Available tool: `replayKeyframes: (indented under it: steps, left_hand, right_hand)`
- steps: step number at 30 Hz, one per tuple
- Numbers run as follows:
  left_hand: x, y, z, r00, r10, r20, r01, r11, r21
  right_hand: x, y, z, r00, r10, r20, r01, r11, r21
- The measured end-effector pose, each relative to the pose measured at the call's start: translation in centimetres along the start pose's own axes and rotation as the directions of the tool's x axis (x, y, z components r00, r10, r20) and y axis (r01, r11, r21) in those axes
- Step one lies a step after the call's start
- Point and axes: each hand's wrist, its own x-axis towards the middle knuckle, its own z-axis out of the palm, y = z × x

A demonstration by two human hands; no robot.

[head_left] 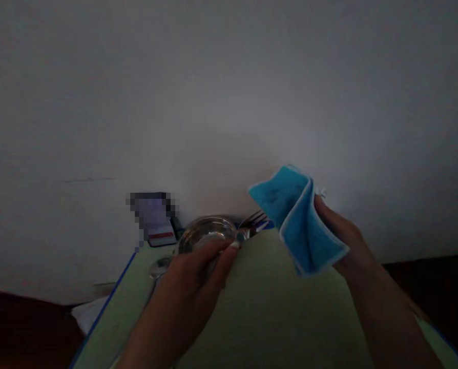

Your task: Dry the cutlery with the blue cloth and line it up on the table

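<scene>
My left hand [198,279] is closed in a pinch on a metal utensil, probably a fork [254,221], whose prongs stick out to the right past a round steel bowl [206,231]. My right hand [338,230] is raised a little to the right, its fingers closed on a folded blue cloth with a white edge [296,218]. The cloth hangs just right of the fork's prongs, apart from them. Both hands are over a pale green table top [267,312].
The table has a blue edge [109,297] at its left side and stands against a plain white wall. A small blurred-out item and a card with a red band [160,237] lie behind the bowl. Another shiny utensil [160,265] lies left of my left hand.
</scene>
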Motion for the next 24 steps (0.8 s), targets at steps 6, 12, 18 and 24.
replayKeyframes:
  steps: [6, 12, 18, 24]
  left_hand:
    - [0.1, -0.6, 0.0, 1.0, 0.006, 0.006, -0.007, 0.997, 0.08]
    - [-0.2, 0.0, -0.3, 0.996, 0.023, 0.089, -0.033, 0.993, 0.11]
    - [-0.7, 0.3, -0.2, 0.993, 0.034, 0.112, -0.051, 0.987, 0.154]
    - [-0.8, -0.2, -0.1, 0.99, 0.073, 0.121, -0.098, 0.972, 0.213]
  right_hand:
    - [0.4, -0.6, -0.8, 0.991, -0.134, -0.001, 0.134, 0.991, 0.029]
    - [-0.3, -0.3, -1.7, 0.991, 0.022, 0.135, 0.006, 0.978, -0.208]
    - [-1.4, -1.0, -1.4, 0.936, 0.141, 0.323, 0.02, 0.893, -0.449]
    - [-2.7, -2.3, 1.0, 0.83, 0.193, 0.524, 0.33, 0.588, -0.738]
